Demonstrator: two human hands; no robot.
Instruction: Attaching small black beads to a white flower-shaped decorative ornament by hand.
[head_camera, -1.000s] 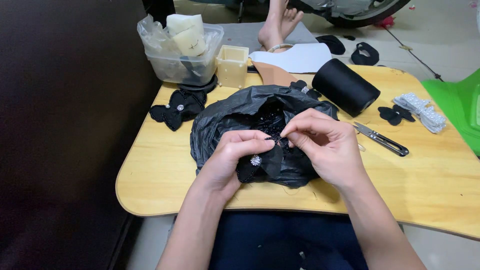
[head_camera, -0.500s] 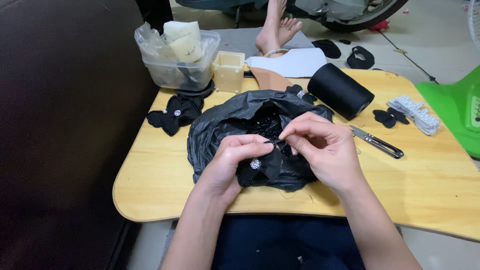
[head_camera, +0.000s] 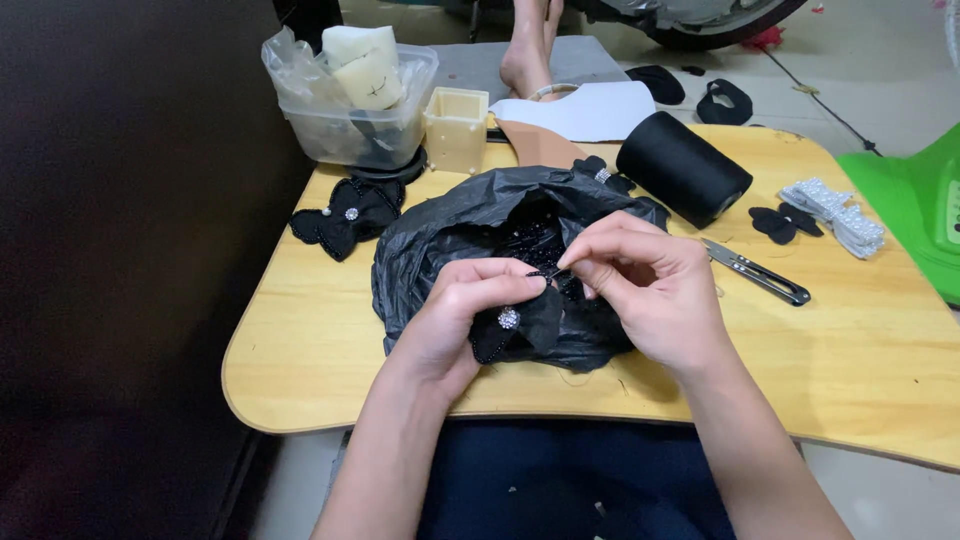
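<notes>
Yellow wood lap table (head_camera: 300, 340), pale tile floor (head_camera: 900, 90) behind.

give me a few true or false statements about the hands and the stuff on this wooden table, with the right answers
1. The left hand holds a black fabric bow with a sparkly stud at its centre. True.
2. The right hand grips the thread snips. False: the snips lie on the wooden table, apart from the hand, whose fingertips pinch something small at the bow.
3. A black thread spool lies on its side behind the black plastic bag. True.
4. The clear plastic tub sits at the table's right edge. False: it is at the far left corner.
</notes>
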